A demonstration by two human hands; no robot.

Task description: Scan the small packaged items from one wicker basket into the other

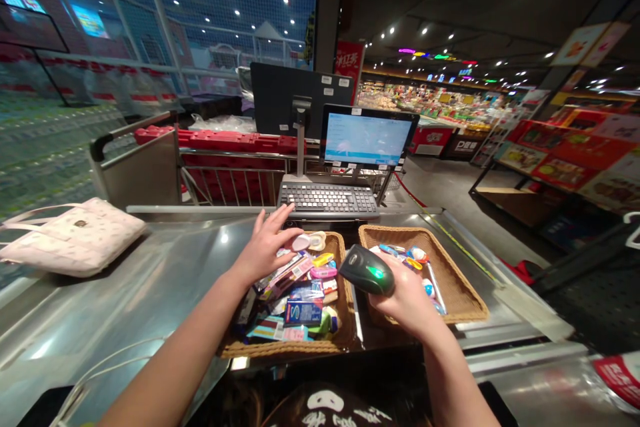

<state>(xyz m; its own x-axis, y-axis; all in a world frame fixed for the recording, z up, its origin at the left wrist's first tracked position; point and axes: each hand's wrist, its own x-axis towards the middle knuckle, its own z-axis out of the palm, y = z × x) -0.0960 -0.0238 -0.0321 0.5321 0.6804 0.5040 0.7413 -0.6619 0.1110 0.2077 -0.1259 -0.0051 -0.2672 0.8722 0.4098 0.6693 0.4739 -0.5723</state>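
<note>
My L hand (267, 247) is hovering over a woven tan wicker basket (280, 348), fingers spread wide open, just beside a small pale-pink oval item (301, 241); can't tell if I'm actually holding it. Basket's heaping w/ small packaged goods, incl. a blue cardboard box (303, 312). My R hand (410, 297) is gripping a black handheld barcode scanner (367, 269) w/ a glowing green light, fingers curling round it, over the gap between that basket and a second woven tan wicker basket (450, 280) holding small colourful items. Both baskets are sitting on a shiny stainless-steel checkout counter (165, 267), w/ a black keyboard (327, 199) and a flat-screen monitor (367, 139) just past them, and a pale pink handbag (75, 238) lying off to my L.
</note>
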